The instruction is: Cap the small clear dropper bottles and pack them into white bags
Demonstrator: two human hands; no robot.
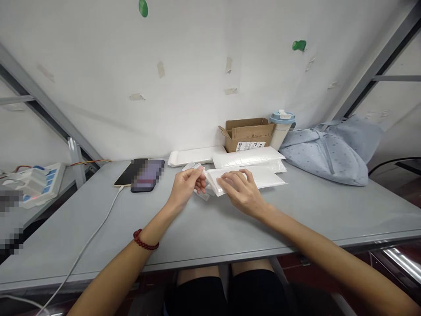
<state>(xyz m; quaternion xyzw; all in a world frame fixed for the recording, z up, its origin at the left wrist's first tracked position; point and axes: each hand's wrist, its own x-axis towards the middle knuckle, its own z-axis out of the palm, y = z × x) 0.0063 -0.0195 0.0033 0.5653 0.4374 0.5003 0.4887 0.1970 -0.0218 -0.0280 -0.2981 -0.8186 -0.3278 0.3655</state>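
Observation:
A white padded bubble mailer lies on the grey table with its near-left end lifted. My right hand comes over this end, fingers curved and gripping it. At the mailer's left edge is my left hand, closed in a pinch on a thin clear plastic strip; the fingers partly hide the strip. Below those fingers another bit of clear plastic shows on the table. More white mailers, one on top and one farther left, lie just behind the hands.
Behind the mailers stand an open cardboard box and a cup with a blue lid. A light blue fabric bag slumps at the right. Two phones lie at the left, with a white cable trailing toward the front edge.

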